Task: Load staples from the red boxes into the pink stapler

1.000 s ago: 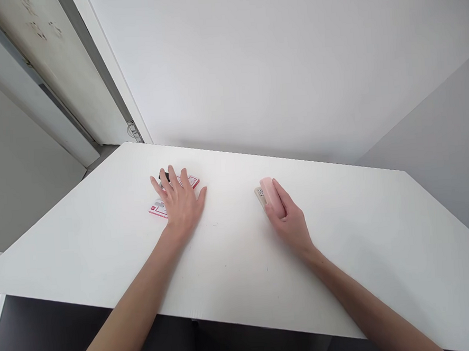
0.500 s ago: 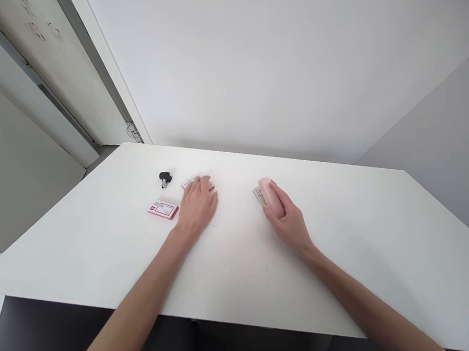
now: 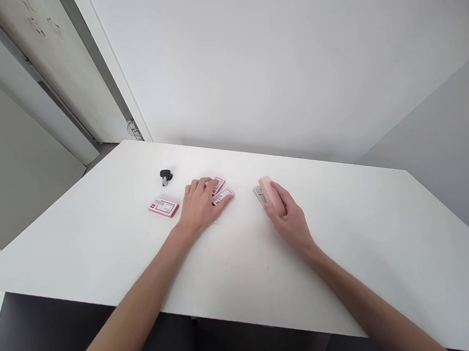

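Note:
My right hand (image 3: 290, 214) is wrapped round a pink stapler (image 3: 273, 194), fingers over its top arm and thumb at its side. The stapler's pale base (image 3: 259, 193) shows at the left, angled apart from the top arm. My left hand (image 3: 198, 204) lies over two small white-and-pink staple boxes, fingers bent and partly hidden. Its index finger is on the rear box (image 3: 219, 183); its thumb lies across the front box (image 3: 224, 193). Both boxes are partly covered by the hand. Left of that wrist lies another white-and-pink box (image 3: 164, 207), untouched.
A small black object with a silver metal end (image 3: 165, 176), like a staple remover, lies at the back left of the white table (image 3: 241, 291). Tiny bits lie on the tabletop near my left wrist. A white wall (image 3: 271, 72) stands behind the table.
My left hand has turned slightly and its thumb has swung out to the right. Two boxes now show under it, farther right, where one showed before. My right hand stays on the stapler.

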